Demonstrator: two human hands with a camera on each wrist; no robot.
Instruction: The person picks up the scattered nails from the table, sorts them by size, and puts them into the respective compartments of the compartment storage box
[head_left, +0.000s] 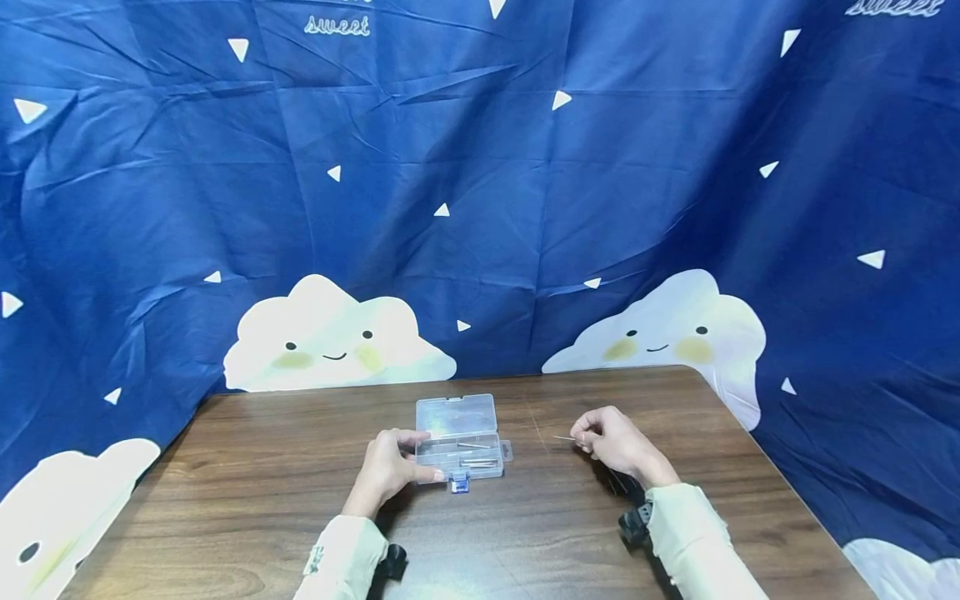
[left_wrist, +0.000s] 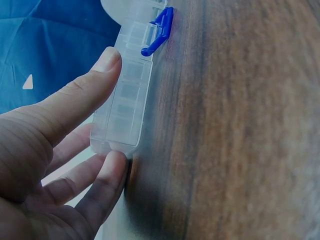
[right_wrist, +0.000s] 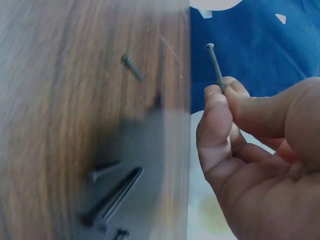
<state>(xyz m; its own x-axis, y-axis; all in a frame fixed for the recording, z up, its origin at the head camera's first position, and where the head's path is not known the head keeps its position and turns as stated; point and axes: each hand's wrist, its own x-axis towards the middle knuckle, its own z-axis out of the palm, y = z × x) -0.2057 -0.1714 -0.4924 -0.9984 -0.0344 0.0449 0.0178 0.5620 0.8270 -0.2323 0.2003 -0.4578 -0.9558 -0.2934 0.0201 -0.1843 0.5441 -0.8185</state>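
Observation:
At its left end, a clear plastic box [head_left: 483,472] is gripped by my left hand [head_left: 388,468], thumb on the near side and fingers around the far side. The lid [head_left: 456,414] stands open toward the back, and the blue latch [left_wrist: 162,32] faces me. Several thin metal pieces [head_left: 474,463] lie inside the box. To the right of it, my right hand [head_left: 617,443] pinches a thin metal nail [right_wrist: 215,65] between thumb and fingertips, above the table. The nail's small head points away from the fingers, toward the box.
On the wooden table [head_left: 262,483], below my right hand, lie a short nail-like piece [right_wrist: 132,68] and several longer ones [right_wrist: 120,197], partly blurred. A blue cloth [head_left: 487,167] with white clouds hangs behind the table's back edge.

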